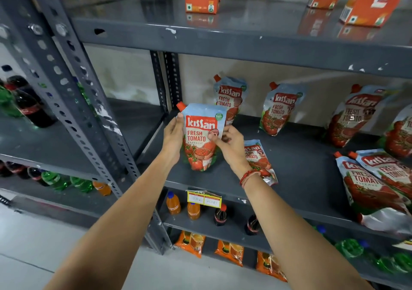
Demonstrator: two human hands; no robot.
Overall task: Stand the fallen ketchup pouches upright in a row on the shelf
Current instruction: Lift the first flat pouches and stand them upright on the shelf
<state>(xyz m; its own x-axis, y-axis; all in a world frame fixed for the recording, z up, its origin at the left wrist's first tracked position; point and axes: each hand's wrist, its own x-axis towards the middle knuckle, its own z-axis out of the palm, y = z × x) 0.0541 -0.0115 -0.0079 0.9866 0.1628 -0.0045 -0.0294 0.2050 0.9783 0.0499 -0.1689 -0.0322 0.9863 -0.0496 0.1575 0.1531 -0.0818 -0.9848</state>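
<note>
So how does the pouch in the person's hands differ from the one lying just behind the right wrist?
The held pouch stands upright with its base on the shelf, while the fallen pouch lies flat on its back. The left hand and right hand grip the held pouch's sides; nothing touches the fallen pouch. The held pouch's red cap shows; the fallen pouch's top is hidden by the wrist. Both carry the same Kissan Fresh Tomato print.
</note>
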